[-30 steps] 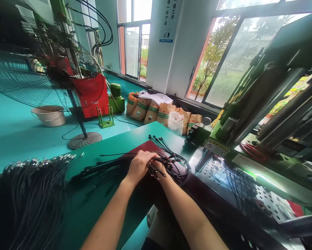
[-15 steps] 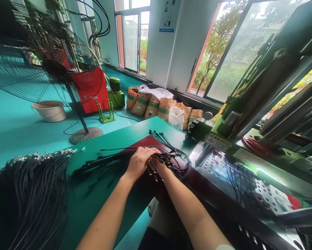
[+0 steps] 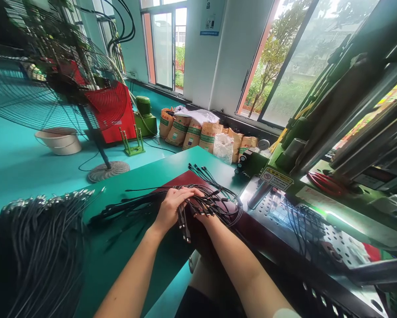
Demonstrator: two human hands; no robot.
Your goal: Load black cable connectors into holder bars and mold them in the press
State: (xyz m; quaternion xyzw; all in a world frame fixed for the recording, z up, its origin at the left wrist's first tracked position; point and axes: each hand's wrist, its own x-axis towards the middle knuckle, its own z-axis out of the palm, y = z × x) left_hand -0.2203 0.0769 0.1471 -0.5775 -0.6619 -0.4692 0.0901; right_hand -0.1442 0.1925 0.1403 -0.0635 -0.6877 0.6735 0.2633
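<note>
A bundle of thin black cables with plug ends (image 3: 218, 198) lies looped on a dark red mat (image 3: 185, 180) on the green table (image 3: 135, 176). My left hand (image 3: 172, 207) is closed over a handful of these cables, and their plug ends hang down below my fingers near the table's front edge. My right hand (image 3: 203, 212) sits just to the right of it, mostly hidden behind the left hand and the cables; its fingers seem curled round the same cables.
A large pile of grey cables with metal tips (image 3: 35, 238) fills the left foreground. A green machine with a perforated metal plate (image 3: 304, 221) stands at the right. A standing fan (image 3: 52, 88), a bucket (image 3: 59, 141) and several sacks (image 3: 198, 132) are on the floor beyond.
My hands have stayed on the bundle; the gripped plug ends have swung from pointing right to hanging down toward the table edge. The camera has tilted slightly.
</note>
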